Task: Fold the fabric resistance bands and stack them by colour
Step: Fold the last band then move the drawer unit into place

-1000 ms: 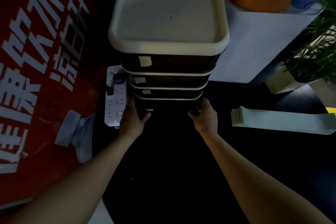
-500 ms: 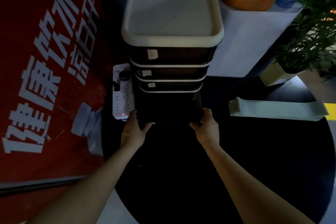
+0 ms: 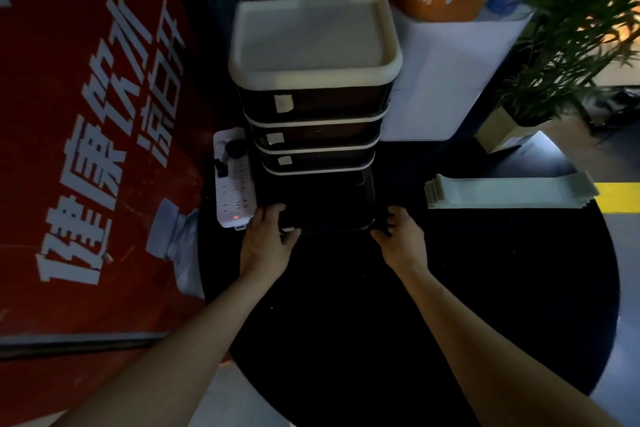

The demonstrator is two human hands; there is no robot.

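Head view: the bottom drawer (image 3: 322, 201) of a stacked drawer unit (image 3: 313, 80) is held at its front corners by both hands on a round black worktop (image 3: 381, 340). The left hand (image 3: 265, 241) is curled over the left corner; the right hand (image 3: 401, 241) is closed in a grip on the right corner. Folded pale green fabric resistance bands (image 3: 509, 191) are seen piled flat on the worktop, well apart to the right. A white power strip (image 3: 232, 189) is seen just beside the unit, against a red banner (image 3: 86, 149).
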